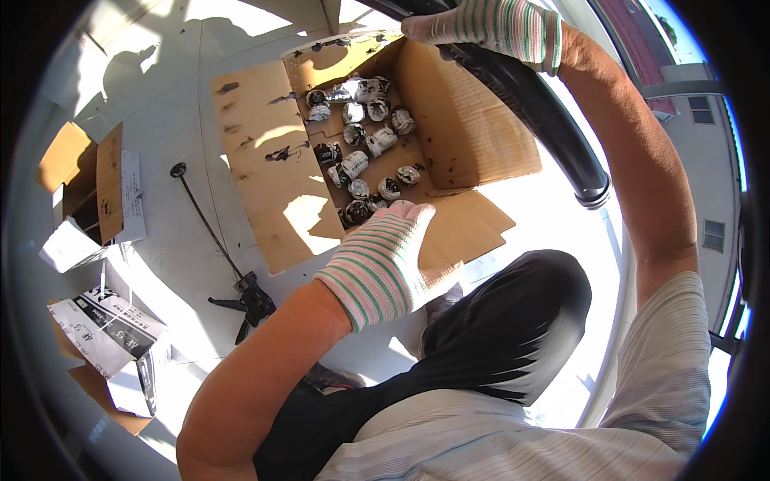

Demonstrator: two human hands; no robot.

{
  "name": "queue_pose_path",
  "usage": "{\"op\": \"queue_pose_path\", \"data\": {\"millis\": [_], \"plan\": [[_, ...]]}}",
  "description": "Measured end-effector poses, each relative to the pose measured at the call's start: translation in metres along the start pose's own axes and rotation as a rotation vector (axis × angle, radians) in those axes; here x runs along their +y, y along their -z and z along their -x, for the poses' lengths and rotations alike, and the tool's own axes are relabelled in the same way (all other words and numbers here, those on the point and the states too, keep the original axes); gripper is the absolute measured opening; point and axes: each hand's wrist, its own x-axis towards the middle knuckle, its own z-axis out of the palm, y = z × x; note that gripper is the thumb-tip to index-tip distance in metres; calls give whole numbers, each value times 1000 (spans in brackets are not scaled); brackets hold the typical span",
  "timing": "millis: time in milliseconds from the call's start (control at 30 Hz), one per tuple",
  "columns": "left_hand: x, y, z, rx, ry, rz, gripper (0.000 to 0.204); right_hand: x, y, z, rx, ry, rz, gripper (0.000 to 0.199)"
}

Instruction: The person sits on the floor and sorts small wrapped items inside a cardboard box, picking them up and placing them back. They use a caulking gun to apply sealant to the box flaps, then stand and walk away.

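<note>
An open cardboard box (481,132) lies ahead of me with its flaps spread. Inside are several crumpled silver foil wrappers (381,142), smeared with black. My left hand (383,260), in a white knit glove with green and pink stripes, is over the box's near edge beside the closest wrappers. Its thumb stands apart from the fingers, and no held object shows. At the upper right, my right hand (501,30), gloved alike, is closed over a thick black bar (537,108). The bar slants down to a ringed end; some of the fingers are hidden.
A black caulking gun (255,298) with a long rod lies left of the box on the pale floor. Two smaller cartons (108,188) (120,329) stand at the far left. Black smears mark the large box's left flap (265,160). A building wall (706,184) shows at right.
</note>
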Motion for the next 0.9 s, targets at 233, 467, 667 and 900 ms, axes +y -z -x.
{"op": "queue_pose_path", "data": {"millis": [233,467,667,900], "plan": [[3,-58,-10,-139,-18,-279,83,122,-21,78,39,-136,568,60],[0,-65,-11,-175,14,-354,81,150,-42,138,-229,-325,905,59],[2,-63,-9,-202,21,-388,81,139,-49,152,-232,-303,1068,80],[-4,-70,-10,-193,-25,-372,80,144,-52,174,-302,-361,1115,75]]}}
